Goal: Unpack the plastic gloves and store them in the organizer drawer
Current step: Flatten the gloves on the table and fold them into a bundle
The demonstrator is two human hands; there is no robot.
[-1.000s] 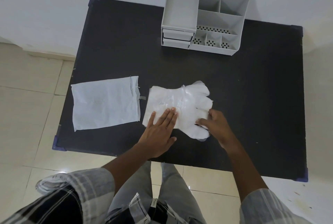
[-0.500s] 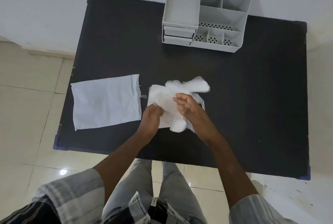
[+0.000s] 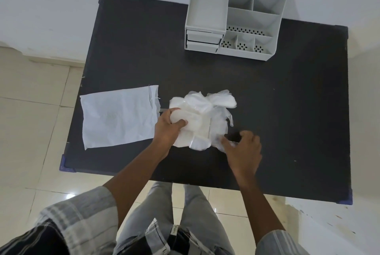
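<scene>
Left hand (image 3: 167, 126) clamped on the folded plastic gloves (image 3: 200, 116) at mid-table beside the empty packet (image 3: 119, 116), right hand (image 3: 243, 146) open at their right edge; organizer drawers (image 3: 203, 40) lie well beyond, closed.

— How many things on the counter (image 3: 287, 131)?
— One bundle of plastic gloves (image 3: 202, 115), one empty white packet (image 3: 119, 115), one grey organizer (image 3: 234, 14) with two drawers (image 3: 203, 41), plus my two hands.
</scene>
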